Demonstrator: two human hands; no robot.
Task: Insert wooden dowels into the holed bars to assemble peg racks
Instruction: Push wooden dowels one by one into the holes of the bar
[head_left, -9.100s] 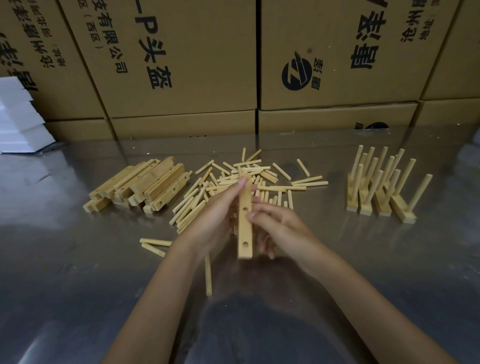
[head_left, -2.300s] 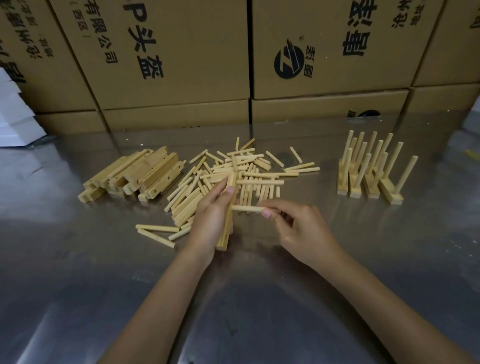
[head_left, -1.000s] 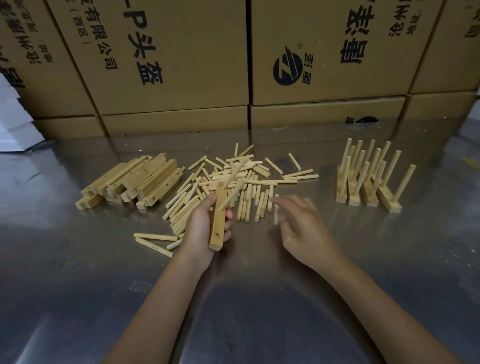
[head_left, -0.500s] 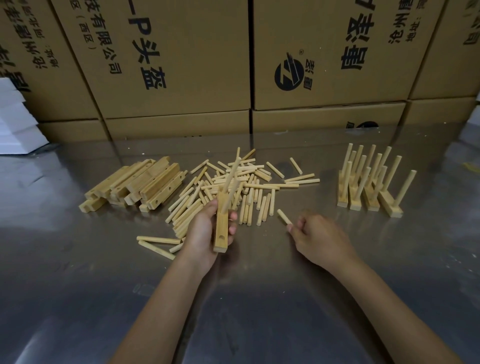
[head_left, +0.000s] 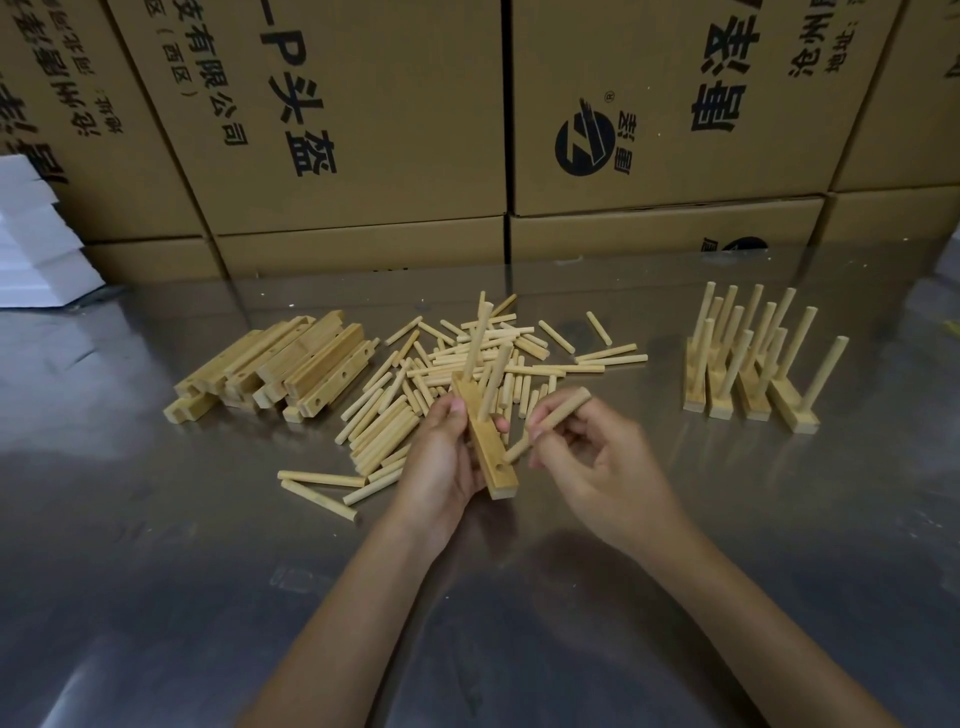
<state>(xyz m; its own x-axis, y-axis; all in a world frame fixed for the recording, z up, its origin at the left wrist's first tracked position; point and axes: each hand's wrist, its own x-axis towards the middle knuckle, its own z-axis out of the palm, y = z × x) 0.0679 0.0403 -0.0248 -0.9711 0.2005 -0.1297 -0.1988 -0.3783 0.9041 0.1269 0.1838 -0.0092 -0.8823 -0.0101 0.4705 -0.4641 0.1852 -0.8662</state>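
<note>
**Third dowel at the bar's near hole; two already seated**

Cardboard cartons (head_left: 363, 119) with printed lettering form a wall along the far edge of the metal table (head_left: 156, 545). White foam blocks (head_left: 36, 244) sit stacked at the far left.

On the table, a stack of holed bars (head_left: 275, 364) lies left of centre. Just to its right, a loose pile of dowels (head_left: 467, 358) spreads across the middle. Well apart at the right stand the finished peg racks (head_left: 748, 364), four in a row, pegs pointing up.

The left hand (head_left: 441, 457) grips one bar (head_left: 488, 447) above the table, thumb on the near face and fingers curled behind. Two seated dowels (head_left: 483, 353) rise from the bar's far holes, tilted away from the viewer. One hole near the bar's close end is open.

The right hand (head_left: 597, 457) pinches a single dowel (head_left: 550, 421) between thumb and fingers. Its lower tip is just beside the open hole; whether it has entered cannot be told.
</note>
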